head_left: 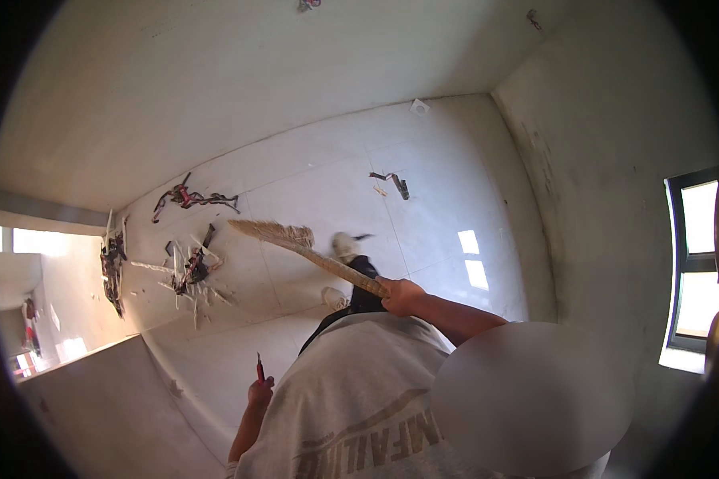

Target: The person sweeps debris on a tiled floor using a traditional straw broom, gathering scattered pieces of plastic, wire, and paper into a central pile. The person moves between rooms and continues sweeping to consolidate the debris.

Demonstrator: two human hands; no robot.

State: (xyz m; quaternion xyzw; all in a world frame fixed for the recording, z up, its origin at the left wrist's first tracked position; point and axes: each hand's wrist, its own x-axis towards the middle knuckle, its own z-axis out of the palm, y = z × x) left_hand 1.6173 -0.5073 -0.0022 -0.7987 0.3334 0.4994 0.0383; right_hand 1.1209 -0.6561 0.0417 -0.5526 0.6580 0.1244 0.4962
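The straw broom (331, 263) hung above the pale floor (311, 180), its long axis slanting from the right hand (401, 296) toward the upper left, bristles pointing at the scattered debris (190, 271). The right fingers were wrapped around its handle end; the left hand's (260, 390) were curled around a red-handled tool (260, 370), tip pointing up the view. Large dark lettering (367, 447) crossed the light shirt (367, 359), upside down.

Debris piles (190, 271) on the floor (315, 188) left of the broom (295, 242), window (697, 259) in the right wall (607, 199).
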